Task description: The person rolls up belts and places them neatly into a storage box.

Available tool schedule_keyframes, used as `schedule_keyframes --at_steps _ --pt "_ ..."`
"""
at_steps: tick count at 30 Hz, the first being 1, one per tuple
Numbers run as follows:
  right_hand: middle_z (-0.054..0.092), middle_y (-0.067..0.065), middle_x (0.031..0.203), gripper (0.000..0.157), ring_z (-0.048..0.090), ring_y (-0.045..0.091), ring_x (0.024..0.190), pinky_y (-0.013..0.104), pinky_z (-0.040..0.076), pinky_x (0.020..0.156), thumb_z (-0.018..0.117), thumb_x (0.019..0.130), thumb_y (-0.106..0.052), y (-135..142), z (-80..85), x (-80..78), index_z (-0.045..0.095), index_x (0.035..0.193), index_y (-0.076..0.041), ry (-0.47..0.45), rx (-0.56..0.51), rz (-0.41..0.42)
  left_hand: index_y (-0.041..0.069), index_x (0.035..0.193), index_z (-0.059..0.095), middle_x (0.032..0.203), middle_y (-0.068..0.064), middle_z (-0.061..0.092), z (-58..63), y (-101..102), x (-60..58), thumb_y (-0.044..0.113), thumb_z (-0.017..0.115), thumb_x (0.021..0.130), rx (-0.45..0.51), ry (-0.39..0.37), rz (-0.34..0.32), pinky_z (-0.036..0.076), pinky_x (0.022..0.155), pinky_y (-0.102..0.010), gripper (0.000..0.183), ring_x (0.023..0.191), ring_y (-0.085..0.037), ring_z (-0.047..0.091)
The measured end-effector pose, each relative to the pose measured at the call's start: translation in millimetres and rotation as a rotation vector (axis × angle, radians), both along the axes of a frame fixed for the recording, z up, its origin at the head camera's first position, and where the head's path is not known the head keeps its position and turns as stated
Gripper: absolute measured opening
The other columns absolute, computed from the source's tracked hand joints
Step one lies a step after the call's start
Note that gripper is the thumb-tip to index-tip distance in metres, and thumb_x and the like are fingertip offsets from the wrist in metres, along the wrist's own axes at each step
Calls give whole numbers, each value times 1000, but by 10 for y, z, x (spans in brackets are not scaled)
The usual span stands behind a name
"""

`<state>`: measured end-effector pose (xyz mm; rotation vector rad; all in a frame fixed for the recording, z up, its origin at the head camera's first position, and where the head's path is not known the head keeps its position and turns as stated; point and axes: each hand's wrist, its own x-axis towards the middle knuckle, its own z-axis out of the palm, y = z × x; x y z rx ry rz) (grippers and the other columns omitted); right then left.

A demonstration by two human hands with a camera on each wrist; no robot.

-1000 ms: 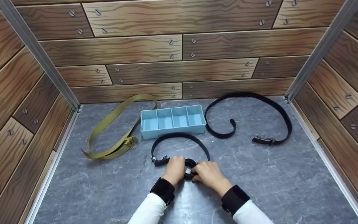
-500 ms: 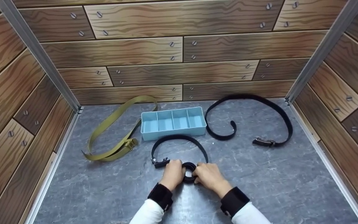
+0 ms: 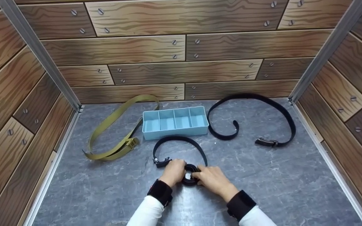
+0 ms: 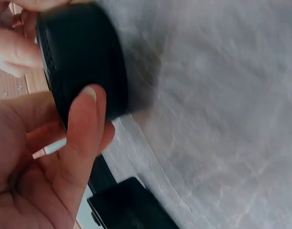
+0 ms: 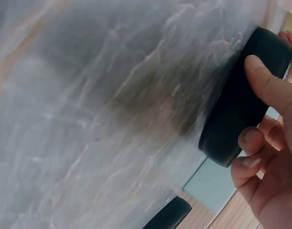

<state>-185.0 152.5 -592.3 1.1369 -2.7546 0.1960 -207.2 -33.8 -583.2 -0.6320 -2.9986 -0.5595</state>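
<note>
Head view: from above, facing forward and down; farthest off, takes in table and back wall.
Left wrist view: close-up, rolled sideways; left hand at left edge.
Right wrist view: close-up, tilted; right hand at right edge.
Coiled belt: in all three; head lower centre, left wrist upper left, right wrist upper right.
Blue box: head centre, right wrist lower right.

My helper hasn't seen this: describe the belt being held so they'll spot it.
Find the blue tray near the back wall. In front of it, the black belt runs into a coil between the left hand and right hand. Only this belt is tightly coiled; the green belt and other black belt lie loose.
</note>
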Motion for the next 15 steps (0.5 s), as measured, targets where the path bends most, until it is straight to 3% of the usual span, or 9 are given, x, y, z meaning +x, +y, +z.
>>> schedule_keyframes --at_steps 3,7,11,15 --pt "59 1 80 21 58 22 59 37 44 49 82 71 -30 -26 9 9 70 86 -21 16 -4 -17 4 71 66 72 -13 67 10 15 17 2 66 79 -12 28 -8 52 61 -43 8 67 -33 66" --pt "58 3 74 20 57 24 55 38 42 46 83 65 -31 -102 13 25 69 76 -20 40 21 -67 1 73 66 72 -16 65 20 34 92 4 68 79 12 74 46 53 59 -44 8 66 -36 66" --pt "56 4 72 20 54 24 52 38 41 44 83 65 -31 -152 10 49 68 73 -19 66 25 -95 -1 73 65 73 -18 66 24 41 121 8 74 77 65 21 124 54 61 -45 13 69 -38 67" --pt "57 4 73 19 55 24 52 37 41 43 82 69 -30 -138 -10 49 69 77 -19 61 7 -88 -1 74 65 73 -17 66 5 35 109 6 75 76 56 -11 110 54 63 -43 13 71 -36 67"
